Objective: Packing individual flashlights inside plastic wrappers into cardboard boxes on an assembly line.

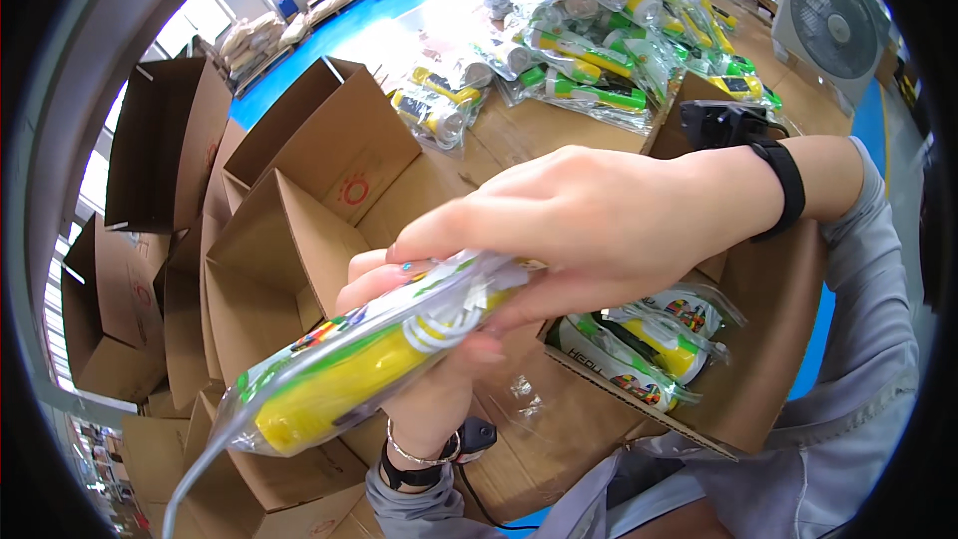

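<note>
A clear plastic bag with a yellow tube-shaped item (344,384) and a green-and-white printed card is held tilted in front of me, its loose end hanging down to the left. From below, my left hand (431,394) grips it, with fingertips showing over the far edge. My right hand (599,225) closes over the bag's upper right end, thumb underneath; part of the item is hidden by it. Under my right forearm, an open cardboard box (768,339) holds several similar bagged items (639,349).
Open cardboard boxes (309,230) stack up on the left. Across the table (539,449) lies a large pile of bagged yellow and green items (599,40). A grey fan (833,25) stands at the far right. A dark device (479,439) with a cable sits by my left wrist.
</note>
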Available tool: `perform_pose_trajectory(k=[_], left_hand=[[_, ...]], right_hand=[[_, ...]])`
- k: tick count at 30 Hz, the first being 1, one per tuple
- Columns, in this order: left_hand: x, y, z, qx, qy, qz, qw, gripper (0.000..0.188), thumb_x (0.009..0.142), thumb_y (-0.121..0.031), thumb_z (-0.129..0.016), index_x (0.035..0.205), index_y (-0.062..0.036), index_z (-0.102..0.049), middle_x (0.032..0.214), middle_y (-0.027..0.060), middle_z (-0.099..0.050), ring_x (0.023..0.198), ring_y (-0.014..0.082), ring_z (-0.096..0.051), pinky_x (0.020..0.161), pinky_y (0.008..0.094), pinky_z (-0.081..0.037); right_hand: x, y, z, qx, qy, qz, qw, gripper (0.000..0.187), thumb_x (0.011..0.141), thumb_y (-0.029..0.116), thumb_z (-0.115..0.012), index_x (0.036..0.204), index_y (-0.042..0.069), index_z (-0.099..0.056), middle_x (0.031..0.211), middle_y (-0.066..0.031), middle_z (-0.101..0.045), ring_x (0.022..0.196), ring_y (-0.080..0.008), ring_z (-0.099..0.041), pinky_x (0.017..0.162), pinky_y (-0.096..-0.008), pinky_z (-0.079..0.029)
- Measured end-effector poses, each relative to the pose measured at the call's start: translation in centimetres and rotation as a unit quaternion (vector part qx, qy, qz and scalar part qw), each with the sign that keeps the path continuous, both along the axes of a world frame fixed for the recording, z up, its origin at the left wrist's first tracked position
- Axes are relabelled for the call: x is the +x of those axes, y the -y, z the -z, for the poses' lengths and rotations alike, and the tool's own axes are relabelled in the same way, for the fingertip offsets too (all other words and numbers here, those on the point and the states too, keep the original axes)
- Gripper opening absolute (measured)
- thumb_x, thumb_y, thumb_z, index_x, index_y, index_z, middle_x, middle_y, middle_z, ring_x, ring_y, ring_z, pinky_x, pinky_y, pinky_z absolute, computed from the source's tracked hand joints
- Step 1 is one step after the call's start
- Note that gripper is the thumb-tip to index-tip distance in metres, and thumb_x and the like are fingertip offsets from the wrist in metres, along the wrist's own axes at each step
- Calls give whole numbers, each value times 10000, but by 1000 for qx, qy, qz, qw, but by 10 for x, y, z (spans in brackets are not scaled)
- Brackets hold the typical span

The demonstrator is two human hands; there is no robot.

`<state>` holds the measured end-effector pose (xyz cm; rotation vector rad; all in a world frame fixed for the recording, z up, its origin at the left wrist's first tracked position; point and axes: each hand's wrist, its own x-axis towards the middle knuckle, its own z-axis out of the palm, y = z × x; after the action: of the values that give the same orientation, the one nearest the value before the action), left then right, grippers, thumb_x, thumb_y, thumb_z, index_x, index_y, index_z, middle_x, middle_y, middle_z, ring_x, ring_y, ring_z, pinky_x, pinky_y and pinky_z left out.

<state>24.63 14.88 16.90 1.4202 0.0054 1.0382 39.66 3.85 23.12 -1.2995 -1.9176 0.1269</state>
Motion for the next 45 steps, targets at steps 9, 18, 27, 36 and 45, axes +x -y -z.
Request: perform_pose_trajectory(k=[9, 18, 27, 36, 45], left_hand=[[-13, -6, 7, -9, -24, -39, 999, 633, 906, -497, -526, 1343, -75, -348, 1309, 63, -478, 1156, 175, -501, 983, 334, -418], [-12, -10, 2, -192, 33, 85, 977, 556, 961, -511, -377, 1376, -143, -342, 1341, -12, -464, 1175, 106, -475, 982, 304, -407], [-17, -4, 11, -112, 48, 50, 991, 575, 918, -484, -489, 1342, -117, -363, 1307, 20, -493, 1159, 154, -502, 963, 325, -435], [-10, 10, 19, -57, 20, -38, 997, 574, 877, -451, -591, 1266, -84, -381, 1249, 45, -524, 1089, 162, -540, 879, 330, -481], [-24, 12, 10, 47, -56, -79, 994, 547, 910, -446, -554, 1269, -58, -413, 1254, 94, -533, 1126, 220, -553, 945, 401, -484]], right_hand=[[3, 5, -28, -26, -23, 58, 998, 428, 778, 379, -701, 805, -34, -592, 607, -144, -595, 543, -268, -587, 534, -334, -456], [25, 7, -37, -282, -333, -67, 898, 406, 869, 142, -623, 1187, -102, -561, 1065, -85, -653, 964, -80, -578, 826, -214, -462], [17, 8, -32, -201, -241, -65, 947, 333, 917, 182, -612, 1143, -62, -614, 1008, -91, -683, 889, -89, -605, 750, -247, -482], [14, 11, -31, -80, 76, 10, 994, 330, 923, 174, -568, 1174, -41, -589, 888, -165, -641, 804, -310, -614, 725, -357, -486], [-10, 17, -48, -171, 63, 24, 983, 678, 817, 335, -708, 1333, 18, -403, 902, -135, -652, 760, -298, -642, 648, -372, -503]])
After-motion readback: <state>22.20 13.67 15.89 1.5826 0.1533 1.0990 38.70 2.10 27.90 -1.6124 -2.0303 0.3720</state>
